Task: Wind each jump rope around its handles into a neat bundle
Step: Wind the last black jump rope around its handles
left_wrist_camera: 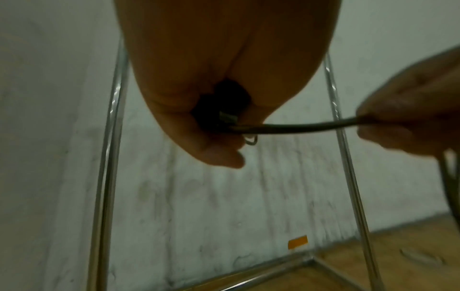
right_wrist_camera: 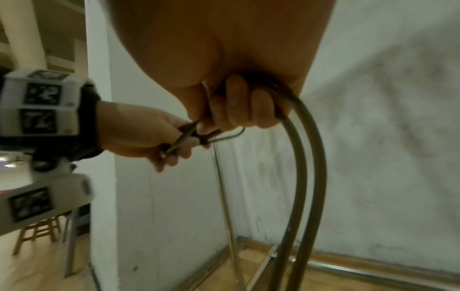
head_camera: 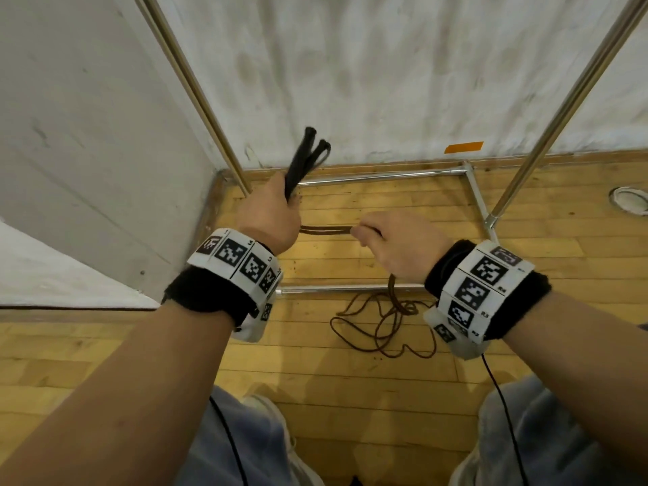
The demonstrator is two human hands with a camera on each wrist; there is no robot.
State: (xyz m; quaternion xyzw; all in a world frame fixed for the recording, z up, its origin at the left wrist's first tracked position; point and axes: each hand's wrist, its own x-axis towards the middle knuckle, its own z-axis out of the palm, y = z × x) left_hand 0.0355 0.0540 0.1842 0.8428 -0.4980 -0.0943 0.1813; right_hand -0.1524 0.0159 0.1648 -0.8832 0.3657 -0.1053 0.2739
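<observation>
A wooden floor (head_camera: 350, 373) meets a scuffed white wall in a corner, with a chrome rack frame (head_camera: 385, 175) standing on the boards. The left hand (head_camera: 268, 215) is closed around the two dark handles (head_camera: 308, 152), held together and pointing up and away. From its underside a doubled stretch of brown rope (head_camera: 328, 229) runs across to the right hand (head_camera: 396, 247), whose fingers curl around both strands. The remaining rope drops from that hand into a loose tangle on the floor. Winding appears to be just starting: no turns show on the handles. The next move likely calls for carrying the taut doubled rope around the handles while feeding slack without snagging the tangle.
</observation>
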